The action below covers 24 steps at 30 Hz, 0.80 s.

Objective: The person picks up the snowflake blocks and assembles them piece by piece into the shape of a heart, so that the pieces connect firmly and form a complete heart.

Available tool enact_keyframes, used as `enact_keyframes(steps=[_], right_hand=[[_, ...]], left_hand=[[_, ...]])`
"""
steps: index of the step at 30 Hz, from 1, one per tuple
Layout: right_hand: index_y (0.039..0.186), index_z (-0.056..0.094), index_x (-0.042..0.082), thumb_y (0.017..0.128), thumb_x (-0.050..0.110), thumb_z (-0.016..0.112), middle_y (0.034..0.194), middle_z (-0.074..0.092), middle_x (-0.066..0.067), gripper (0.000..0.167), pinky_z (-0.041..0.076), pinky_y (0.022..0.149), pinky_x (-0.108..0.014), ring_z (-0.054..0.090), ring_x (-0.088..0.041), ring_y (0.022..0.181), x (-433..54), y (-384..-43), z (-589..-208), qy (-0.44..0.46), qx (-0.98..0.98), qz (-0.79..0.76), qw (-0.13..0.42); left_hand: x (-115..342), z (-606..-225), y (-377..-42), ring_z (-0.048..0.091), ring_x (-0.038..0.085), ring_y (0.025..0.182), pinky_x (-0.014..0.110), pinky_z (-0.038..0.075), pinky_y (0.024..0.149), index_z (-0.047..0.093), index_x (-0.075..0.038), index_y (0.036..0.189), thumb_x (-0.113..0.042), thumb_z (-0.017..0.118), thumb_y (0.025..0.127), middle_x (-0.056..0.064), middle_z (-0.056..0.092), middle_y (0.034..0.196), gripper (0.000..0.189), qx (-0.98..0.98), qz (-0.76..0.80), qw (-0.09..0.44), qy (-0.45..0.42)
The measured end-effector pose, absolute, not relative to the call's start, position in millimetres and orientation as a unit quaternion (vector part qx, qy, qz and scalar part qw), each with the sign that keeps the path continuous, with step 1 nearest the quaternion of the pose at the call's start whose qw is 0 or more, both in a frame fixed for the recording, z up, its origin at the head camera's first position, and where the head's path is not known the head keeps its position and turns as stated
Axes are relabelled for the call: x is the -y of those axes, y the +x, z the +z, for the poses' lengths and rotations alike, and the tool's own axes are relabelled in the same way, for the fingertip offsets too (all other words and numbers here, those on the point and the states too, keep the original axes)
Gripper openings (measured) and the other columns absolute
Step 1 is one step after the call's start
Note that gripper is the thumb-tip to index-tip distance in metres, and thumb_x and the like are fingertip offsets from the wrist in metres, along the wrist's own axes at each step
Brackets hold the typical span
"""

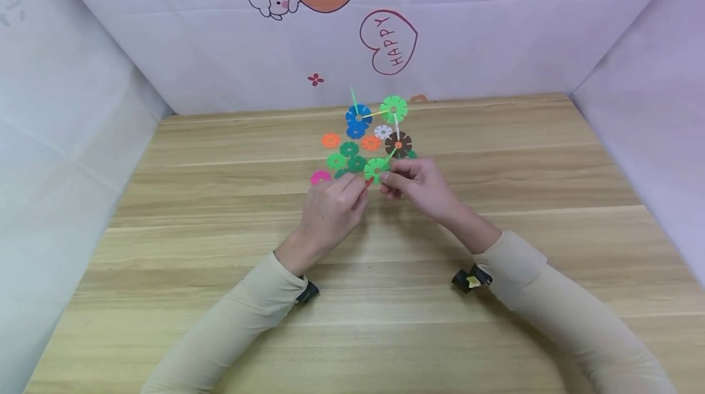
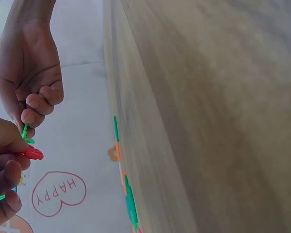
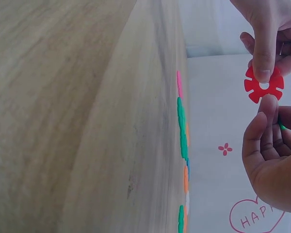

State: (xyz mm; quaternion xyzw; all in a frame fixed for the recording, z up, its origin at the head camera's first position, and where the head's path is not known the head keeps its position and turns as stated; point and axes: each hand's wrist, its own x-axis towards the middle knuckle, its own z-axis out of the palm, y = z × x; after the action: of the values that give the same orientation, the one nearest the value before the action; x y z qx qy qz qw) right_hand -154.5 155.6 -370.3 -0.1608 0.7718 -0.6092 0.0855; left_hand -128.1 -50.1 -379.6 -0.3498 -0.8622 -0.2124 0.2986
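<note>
My left hand (image 1: 335, 207) pinches a red notched disc (image 3: 264, 87) between thumb and fingers. In the head view the left fingers hide most of this disc. Close beside it, my right hand (image 1: 421, 186) pinches a light green notched disc (image 1: 377, 170) at its right side. That disc belongs to a raised chain of slotted discs. Along the chain come a brown disc (image 1: 406, 145), another light green disc (image 1: 393, 100), a yellow disc (image 1: 376, 114) seen edge-on and a blue disc (image 1: 352, 116). The red disc is right by the lower edge of the held green one.
Loose discs lie flat on the wooden table (image 1: 352, 333) behind the hands, among them an orange disc (image 1: 330, 140), a pink disc (image 1: 320, 178), a white disc (image 1: 382, 131) and several green ones. A printed white cloth (image 1: 220, 57) stands behind the table's far edge.
</note>
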Motion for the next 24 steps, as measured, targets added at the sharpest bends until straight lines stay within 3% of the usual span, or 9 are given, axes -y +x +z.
enact_keyframes(steps=[10,18,24], right_hand=[[0.094,0.069,-0.013,0.103,0.003,0.062,0.082,0.07,-0.016,0.02,0.06,0.069,-0.028,0.065,-0.016,0.071,-154.9,-155.0,-367.3,-0.155,-0.766,-0.615,0.099],[0.093,0.071,-0.007,0.103,0.003,0.062,0.081,0.07,-0.011,0.017,0.062,0.072,-0.035,0.065,-0.016,0.072,-155.2,-155.8,-368.5,-0.152,-0.756,-0.626,0.114],[0.096,0.072,-0.007,0.104,0.004,0.062,0.083,0.07,-0.01,0.017,0.061,0.071,-0.032,0.064,-0.016,0.072,-156.3,-155.7,-367.9,-0.153,-0.754,-0.629,0.114]], left_hand=[[47.4,-378.3,-127.1,0.06,0.014,0.055,0.02,0.046,0.048,0.07,-0.001,0.085,0.005,0.076,0.087,0.007,0.069,0.075,0.008,0.864,-0.23,0.293,-0.338],[43.7,-377.1,-125.6,0.059,0.014,0.057,0.019,0.046,0.05,0.069,0.0,0.084,0.008,0.075,0.086,0.007,0.068,0.074,0.01,0.868,-0.241,0.282,-0.33],[40.6,-375.0,-125.4,0.056,0.014,0.055,0.02,0.044,0.05,0.069,-0.001,0.083,0.008,0.074,0.087,0.007,0.066,0.072,0.01,0.871,-0.246,0.281,-0.318]])
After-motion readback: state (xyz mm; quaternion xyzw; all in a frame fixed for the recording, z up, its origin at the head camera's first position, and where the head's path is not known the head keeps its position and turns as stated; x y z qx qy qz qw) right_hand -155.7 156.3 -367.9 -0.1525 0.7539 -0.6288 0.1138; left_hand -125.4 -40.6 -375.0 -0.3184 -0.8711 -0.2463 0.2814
